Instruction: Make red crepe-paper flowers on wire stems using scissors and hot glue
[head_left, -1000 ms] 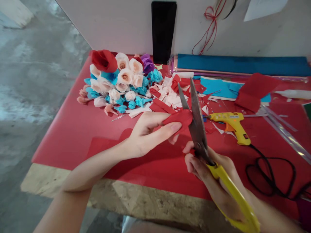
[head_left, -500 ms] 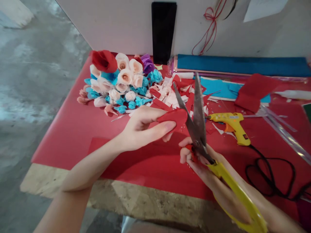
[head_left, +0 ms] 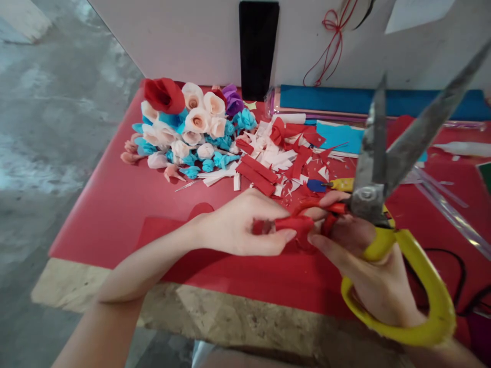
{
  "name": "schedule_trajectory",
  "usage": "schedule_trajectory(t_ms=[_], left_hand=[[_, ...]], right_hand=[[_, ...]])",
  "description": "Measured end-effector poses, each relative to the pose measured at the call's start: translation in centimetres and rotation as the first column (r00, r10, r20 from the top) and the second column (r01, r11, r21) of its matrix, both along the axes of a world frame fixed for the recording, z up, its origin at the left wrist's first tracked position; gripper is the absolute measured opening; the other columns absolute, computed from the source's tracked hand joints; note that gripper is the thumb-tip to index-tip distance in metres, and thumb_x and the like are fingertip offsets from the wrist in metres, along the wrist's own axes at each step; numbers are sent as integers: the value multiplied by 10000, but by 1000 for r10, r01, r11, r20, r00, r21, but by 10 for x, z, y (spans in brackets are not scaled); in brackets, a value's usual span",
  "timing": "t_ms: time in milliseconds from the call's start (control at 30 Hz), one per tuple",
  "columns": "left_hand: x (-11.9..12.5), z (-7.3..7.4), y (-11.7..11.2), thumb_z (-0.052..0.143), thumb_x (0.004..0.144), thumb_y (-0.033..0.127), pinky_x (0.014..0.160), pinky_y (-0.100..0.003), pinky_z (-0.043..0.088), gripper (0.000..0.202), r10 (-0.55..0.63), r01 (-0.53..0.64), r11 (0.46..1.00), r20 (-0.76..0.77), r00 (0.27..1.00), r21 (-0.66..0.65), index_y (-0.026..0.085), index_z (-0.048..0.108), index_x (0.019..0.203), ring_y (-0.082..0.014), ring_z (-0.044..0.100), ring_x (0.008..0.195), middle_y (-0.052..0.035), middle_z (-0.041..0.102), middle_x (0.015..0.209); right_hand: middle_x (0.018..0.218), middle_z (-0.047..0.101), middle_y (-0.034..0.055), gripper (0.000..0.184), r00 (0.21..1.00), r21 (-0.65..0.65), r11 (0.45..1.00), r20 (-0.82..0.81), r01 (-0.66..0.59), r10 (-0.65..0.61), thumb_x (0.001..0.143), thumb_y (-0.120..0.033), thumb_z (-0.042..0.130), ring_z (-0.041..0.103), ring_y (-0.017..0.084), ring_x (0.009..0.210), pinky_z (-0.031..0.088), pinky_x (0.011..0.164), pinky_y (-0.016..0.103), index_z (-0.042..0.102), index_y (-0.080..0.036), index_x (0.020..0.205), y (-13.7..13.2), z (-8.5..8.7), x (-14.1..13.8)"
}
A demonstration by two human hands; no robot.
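My left hand (head_left: 255, 222) is closed on a piece of red crepe paper (head_left: 295, 224), pinched between thumb and fingers. On my right hand (head_left: 383, 281) hang the scissors (head_left: 370, 197), their yellow handles around the hand and their blades spread apart, pointing up and right. The right fingertips and thumb meet the red paper's other end, close to my left thumb. Just behind my left wrist, a rounded red paper piece (head_left: 202, 208) lies on the table. Farther back are red and white paper scraps (head_left: 264, 168).
Paper flowers (head_left: 197, 122) in several colours crowd the back left. A black phone (head_left: 259, 51) leans on the white wall. Blue paper (head_left: 341, 137) lies at the back right. A yellow glue gun (head_left: 341, 184) is mostly hidden behind my right hand and the scissors.
The scissors have swung up and right, their blades away from the paper. My right fingers have come to the red paper. A rounded red piece now shows behind my left wrist.
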State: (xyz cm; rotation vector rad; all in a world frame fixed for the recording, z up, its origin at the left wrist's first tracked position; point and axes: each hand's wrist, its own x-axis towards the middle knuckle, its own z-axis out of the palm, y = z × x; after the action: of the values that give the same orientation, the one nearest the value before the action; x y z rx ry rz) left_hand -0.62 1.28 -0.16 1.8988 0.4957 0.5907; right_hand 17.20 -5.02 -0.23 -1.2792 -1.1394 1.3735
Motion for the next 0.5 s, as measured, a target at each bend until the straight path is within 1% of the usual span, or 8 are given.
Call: schedule_trajectory(t_ms=[133, 233, 300, 333, 367, 400, 467, 500], left_hand=[[7, -4, -5, 507, 738, 74, 445, -194, 257, 314, -49, 51, 997, -46, 998, 51, 180, 299, 527, -52, 255, 446, 71, 279, 491], [9, -6, -7, 516, 730, 107, 449, -206, 258, 332, -39, 45, 995, -69, 997, 89, 184, 282, 508, -59, 248, 440, 70, 278, 472], [9, -8, -6, 524, 772, 206, 473, -202, 318, 302, -35, 36, 999, -69, 997, 5, 174, 358, 521, -66, 342, 453, 45, 376, 486], [9, -10, -6, 492, 810, 290, 489, -204, 366, 283, -38, 32, 993, -50, 998, -116, 165, 426, 564, -78, 414, 476, 16, 455, 526], [10, -11, -5, 436, 843, 379, 500, -214, 414, 312, -44, 36, 961, -23, 999, -275, 152, 492, 636, -96, 482, 509, -23, 533, 595], [10, -12, -5, 365, 867, 455, 493, -227, 449, 389, -53, 50, 892, 6, 999, -450, 138, 539, 723, -114, 534, 533, -64, 592, 680], [11, -15, -4, 322, 874, 527, 434, -234, 470, 487, -86, 102, 697, 58, 995, -710, 115, 577, 827, -130, 581, 528, -113, 645, 781], [12, -16, -4, 370, 865, 532, 401, -222, 459, 475, -104, 129, 615, 82, 991, -778, 110, 585, 826, -125, 581, 501, -108, 654, 760]], right_hand=[[781, 570, -19, 288, 997, 29, 999, 77, -14, 12, 720, -140, 605, 570, 123, 689, 505, 663, 246, 472, -282, 933, 3, -2, 2], [735, 559, -27, 293, 996, 8, 999, 77, -36, 35, 706, -125, 576, 561, 131, 681, 498, 642, 256, 446, -279, 919, 6, 0, 3], [716, 543, -32, 271, 997, 22, 998, 50, -65, 64, 713, -118, 556, 559, 128, 671, 497, 635, 257, 432, -269, 900, 7, 2, 3], [712, 533, -33, 254, 997, 34, 997, 33, -72, 70, 722, -116, 547, 560, 126, 663, 500, 629, 258, 427, -264, 890, 7, 4, 3], [707, 522, -34, 241, 997, 41, 996, 12, -78, 78, 734, -112, 537, 562, 123, 646, 504, 620, 259, 423, -260, 885, 8, 5, 4], [703, 512, -38, 237, 996, 48, 995, -20, -88, 89, 744, -108, 527, 564, 119, 619, 509, 601, 258, 417, -260, 888, 8, 5, 4], [707, 499, -42, 252, 990, 59, 994, -96, -94, 99, 750, -94, 512, 568, 110, 573, 520, 562, 251, 414, -266, 906, 7, 5, 5], [706, 494, -45, 263, 988, 78, 994, -128, -81, 90, 746, -89, 509, 564, 103, 548, 519, 538, 241, 415, -270, 912, 7, 5, 5]])
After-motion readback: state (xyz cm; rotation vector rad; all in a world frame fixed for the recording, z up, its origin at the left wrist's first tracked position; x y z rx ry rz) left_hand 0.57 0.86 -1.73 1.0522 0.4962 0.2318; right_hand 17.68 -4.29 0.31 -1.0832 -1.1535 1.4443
